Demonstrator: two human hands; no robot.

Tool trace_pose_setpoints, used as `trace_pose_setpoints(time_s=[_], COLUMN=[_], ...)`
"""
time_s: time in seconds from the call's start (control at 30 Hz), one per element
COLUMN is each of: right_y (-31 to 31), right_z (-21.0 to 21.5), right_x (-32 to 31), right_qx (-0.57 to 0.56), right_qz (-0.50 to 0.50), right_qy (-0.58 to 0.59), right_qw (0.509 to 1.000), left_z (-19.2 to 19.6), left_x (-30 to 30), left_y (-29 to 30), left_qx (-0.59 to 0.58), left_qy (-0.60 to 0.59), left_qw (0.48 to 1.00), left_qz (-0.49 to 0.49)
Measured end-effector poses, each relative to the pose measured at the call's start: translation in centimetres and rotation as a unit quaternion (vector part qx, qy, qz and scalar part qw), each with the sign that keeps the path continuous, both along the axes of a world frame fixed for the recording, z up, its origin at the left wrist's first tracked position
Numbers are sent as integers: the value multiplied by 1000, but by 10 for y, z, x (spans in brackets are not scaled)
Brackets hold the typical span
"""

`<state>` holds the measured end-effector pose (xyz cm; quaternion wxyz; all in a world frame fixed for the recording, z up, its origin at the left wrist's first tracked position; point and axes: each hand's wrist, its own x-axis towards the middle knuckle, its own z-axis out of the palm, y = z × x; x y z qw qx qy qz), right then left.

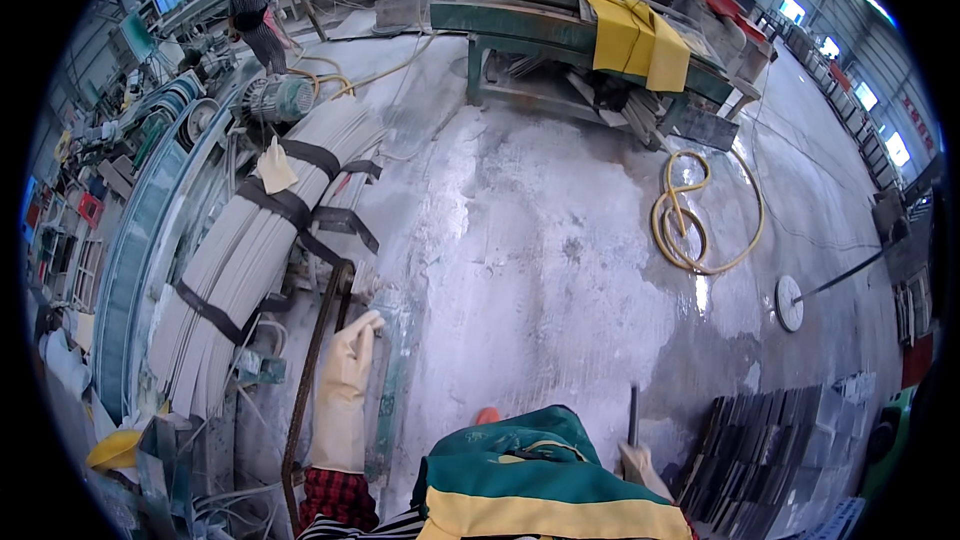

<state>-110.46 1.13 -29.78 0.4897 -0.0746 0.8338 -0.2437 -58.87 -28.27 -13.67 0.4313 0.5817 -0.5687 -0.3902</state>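
Observation:
My left hand (345, 395), in a long cream rubber glove, reaches forward at lower centre-left. Its fingers are curled together, and whatever they may hold is hidden. Just left of it runs a rusty bar (312, 370), with a bundle of long pale strips (225, 265) bound in dark straps beyond. A loose cream glove (275, 168) lies on the bundle. My right hand (643, 467), also gloved, shows only partly at the lower edge, closed around a dark thin rod (633, 415) that stands up from it. A green and yellow apron (530, 470) covers my front.
Stacked dark slabs (760, 450) stand at lower right. A coiled yellow hose (690, 230) lies on the wet floor (540, 270). Ahead is a green bench (530, 25) with a yellow cloth (640, 35). A motor (280, 98) sits left, and another person (255, 10) stands far left.

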Motion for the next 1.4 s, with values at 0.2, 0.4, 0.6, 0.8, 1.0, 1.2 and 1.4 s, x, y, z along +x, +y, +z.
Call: trace_pose_setpoints(time_s=[0.2, 0.4, 0.6, 0.8, 1.0, 1.2, 1.4], right_y=[-12, -215, -558, -813, -878, -912, -1074], right_z=[0, 3, 14, 52, 46, 12, -7], right_x=[-54, -152, -222, -159, -175, -233, -218], right_qx=[141, 80, -8, -132, -10, 33, 53], right_qz=[106, 229, 287, 388, 502, 571, 549], right_qy=[43, 92, 104, 79, 107, 180, 158], right_qw=[983, 966, 952, 909, 858, 800, 819], left_z=[-48, -110, -68, -155, -269, -228, -262], left_x=[-75, -115, -187, -190, -178, -158, -156], left_y=[-63, -141, -266, -383, -468, -584, -699], left_qx=[103, 185, 108, 175, 335, 355, 323], left_qy=[-5, -95, -132, -223, -259, -198, -125], left_qw=[994, 978, 978, 946, 902, 911, 930], left_qz=[-19, 4, -120, -154, -89, -72, 123])
